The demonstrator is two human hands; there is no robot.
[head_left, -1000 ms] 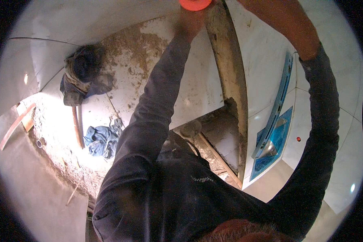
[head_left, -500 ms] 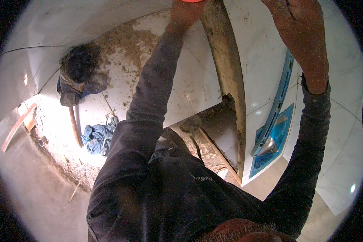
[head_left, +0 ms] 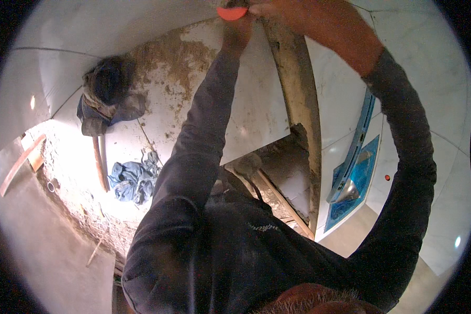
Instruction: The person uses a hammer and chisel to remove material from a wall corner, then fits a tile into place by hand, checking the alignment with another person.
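At the top edge, my left hand [head_left: 236,30] is closed on an orange-red round-edged object [head_left: 232,12], partly cut off by the frame; its kind cannot be told. Something greyish shows on top of it. My right hand [head_left: 293,14] reaches across from the right, its fingertips at the object's right side. Motion blur and the frame edge hide whether those fingers hold anything. Below both hands stands a long, mortar-stained beam or ledge [head_left: 298,97]. Left of it lies a large white panel [head_left: 254,112] with dried mortar smears.
A blue spirit level [head_left: 362,128] and a shiny trowel blade [head_left: 345,191] lie over a blue sheet [head_left: 369,162] at right. Left are a dark bucket-like thing with cloth [head_left: 107,86], a wooden handle [head_left: 99,165], a blue rag [head_left: 133,180] and a pipe end [head_left: 53,184].
My right hand has swung left from the upper right to meet my left hand. The orange-red object has come lower and slightly left, showing more of itself.
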